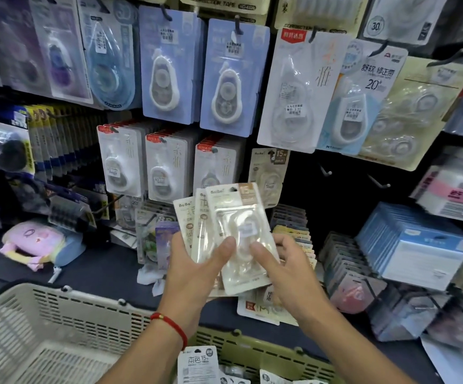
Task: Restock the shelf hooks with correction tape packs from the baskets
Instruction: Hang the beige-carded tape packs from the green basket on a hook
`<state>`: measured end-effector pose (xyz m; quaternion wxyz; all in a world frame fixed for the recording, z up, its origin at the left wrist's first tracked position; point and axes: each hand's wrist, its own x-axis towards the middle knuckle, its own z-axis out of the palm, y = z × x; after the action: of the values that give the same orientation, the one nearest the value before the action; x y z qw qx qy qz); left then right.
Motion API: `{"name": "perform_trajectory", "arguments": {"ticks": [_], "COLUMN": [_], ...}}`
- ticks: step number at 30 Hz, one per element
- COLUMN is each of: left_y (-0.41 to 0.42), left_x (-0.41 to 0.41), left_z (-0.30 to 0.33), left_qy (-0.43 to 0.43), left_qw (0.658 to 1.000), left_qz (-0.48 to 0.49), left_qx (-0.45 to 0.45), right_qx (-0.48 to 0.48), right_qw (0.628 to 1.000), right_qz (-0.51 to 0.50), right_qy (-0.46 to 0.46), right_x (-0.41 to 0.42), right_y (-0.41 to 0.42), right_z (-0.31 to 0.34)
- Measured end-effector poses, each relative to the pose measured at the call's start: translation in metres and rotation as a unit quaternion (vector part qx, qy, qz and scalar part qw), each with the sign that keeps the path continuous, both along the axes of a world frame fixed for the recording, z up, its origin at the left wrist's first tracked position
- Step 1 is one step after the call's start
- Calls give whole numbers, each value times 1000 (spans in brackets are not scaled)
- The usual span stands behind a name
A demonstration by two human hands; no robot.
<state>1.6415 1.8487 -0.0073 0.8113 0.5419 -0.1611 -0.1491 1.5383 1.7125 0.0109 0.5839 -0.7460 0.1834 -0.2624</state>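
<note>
In the lower middle of the frame, the left hand [197, 268] is gripping a fanned stack of correction tape packs [197, 231], thumb curled over the front and fingers hidden behind. The right hand [283, 270] is pinching the frontmost pack [241, 239] from its right side, thumb lying on the clear blister, apparently separating it from the rest. Both are being held up before the shelf, just below a hook [271, 155] in the centre carrying a matching beige pack [269, 176]; two bare hooks [325, 171] are sticking out of the dark panel to its right.

These packs are likely to handle as light, thin cards with a slick plastic bubble on the front. The card should be fairly stiff yet bendable, and the blister may slip or dent under pressure, so holding the flat card edges below the hang hole looks safest, leaving the hole free for threading.

More packs are lying in the green basket [266, 353] at the bottom edge, partly cut off; the white basket [58, 314] at lower left is showing only its lattice. How many packs the left hand is holding cannot be counted, since they overlap. The frontmost pack's hang hole is blurred, and its small print is unreadable.
</note>
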Motion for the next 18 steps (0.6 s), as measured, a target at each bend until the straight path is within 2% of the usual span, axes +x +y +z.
{"name": "perform_trajectory", "arguments": {"ticks": [2,6,14,18], "left_y": [0,1,7,8], "left_x": [3,9,15,16], "left_z": [-1,-2,0,2], "left_qy": [6,9,22,18], "left_qw": [1000,997,995,994], "left_qz": [14,76,102,112], "left_qx": [2,14,-4,0], "right_qx": [11,-43,12,9], "right_qw": [999,994,990,988], "right_qz": [-25,-74,-100,-109], "right_qy": [-20,-64,-98,-105], "right_x": [-1,1,18,23], "right_y": [-2,-8,-22,-20], "right_z": [4,14,21,23]}}
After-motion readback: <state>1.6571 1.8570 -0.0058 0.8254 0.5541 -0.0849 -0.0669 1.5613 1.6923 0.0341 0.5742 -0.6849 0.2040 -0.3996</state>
